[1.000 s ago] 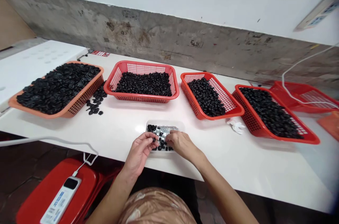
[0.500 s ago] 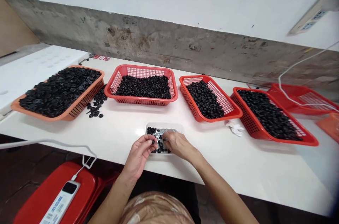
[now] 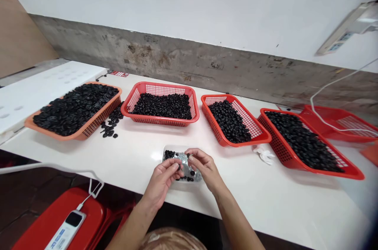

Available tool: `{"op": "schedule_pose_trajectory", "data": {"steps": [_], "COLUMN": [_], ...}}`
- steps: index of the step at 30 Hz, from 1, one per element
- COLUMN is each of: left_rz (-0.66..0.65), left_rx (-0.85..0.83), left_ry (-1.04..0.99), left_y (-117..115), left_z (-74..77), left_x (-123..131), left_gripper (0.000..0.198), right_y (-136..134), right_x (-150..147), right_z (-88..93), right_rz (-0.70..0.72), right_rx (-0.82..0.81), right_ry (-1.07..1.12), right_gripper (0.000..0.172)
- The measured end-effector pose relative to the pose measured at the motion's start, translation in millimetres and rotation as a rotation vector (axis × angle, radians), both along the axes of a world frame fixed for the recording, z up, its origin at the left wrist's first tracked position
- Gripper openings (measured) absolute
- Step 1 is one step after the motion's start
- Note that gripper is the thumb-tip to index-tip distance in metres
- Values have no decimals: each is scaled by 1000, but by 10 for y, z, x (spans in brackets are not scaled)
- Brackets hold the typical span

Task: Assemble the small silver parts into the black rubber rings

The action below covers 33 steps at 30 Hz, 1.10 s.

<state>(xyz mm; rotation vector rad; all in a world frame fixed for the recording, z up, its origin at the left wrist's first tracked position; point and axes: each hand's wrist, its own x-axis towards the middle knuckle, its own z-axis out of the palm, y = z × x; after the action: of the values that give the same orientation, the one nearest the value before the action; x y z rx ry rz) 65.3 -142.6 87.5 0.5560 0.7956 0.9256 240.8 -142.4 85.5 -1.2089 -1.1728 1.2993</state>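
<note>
Over the near side of a small white tray (image 3: 168,148), my left hand (image 3: 162,179) pinches a small round black part (image 3: 178,167) between thumb and fingers. My right hand (image 3: 205,167) is raised over the tray's right side, its thumb and fingertips closed on a small dark piece (image 3: 189,155) whose kind is too small to make out. Inside the tray lie loose black parts (image 3: 169,154) and many tiny silvery pieces (image 3: 183,158). The fingers hide some of the contents.
Behind the tray stand a red basket (image 3: 159,121) and another red basket (image 3: 217,134), both with black parts. An orange basket (image 3: 79,134) is at left, with spilled parts (image 3: 108,130) beside it. At right are a further red basket (image 3: 283,153) and crumpled white paper (image 3: 264,154).
My right hand has lifted from among the parts in the tray, its fingertips now pinched on a small piece. My left hand keeps its black part. The camera view has shifted slightly.
</note>
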Motion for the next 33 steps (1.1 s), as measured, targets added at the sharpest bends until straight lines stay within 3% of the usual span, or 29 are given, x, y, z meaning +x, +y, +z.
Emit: {"op": "schedule_pose_trajectory", "data": {"steps": [6, 12, 16, 21, 29, 33], "left_rz": [4, -42, -77, -89, -54, -56], "left_rx": [-24, 39, 55, 34, -7, 33], "left_ry": [-25, -48, -45, -39, -20, -2], "left_y": [9, 1, 2, -1, -7, -11], "left_z": [46, 56, 52, 42, 44, 53], "left_x": [113, 118, 89, 78, 79, 101], "left_gripper": [33, 25, 24, 27, 39, 40], "right_y": [-85, -162, -201, -191, -221, -222], "right_x": [-84, -88, -26, 67, 10, -54], "right_z": [88, 74, 207, 318, 178, 123], "right_rz": [15, 38, 123, 241, -68, -129], "right_rx": [117, 206, 325, 363, 404, 470], "right_ry": [40, -117, -295, -327, -329, -352], "right_gripper": [19, 19, 24, 25, 15, 14]}}
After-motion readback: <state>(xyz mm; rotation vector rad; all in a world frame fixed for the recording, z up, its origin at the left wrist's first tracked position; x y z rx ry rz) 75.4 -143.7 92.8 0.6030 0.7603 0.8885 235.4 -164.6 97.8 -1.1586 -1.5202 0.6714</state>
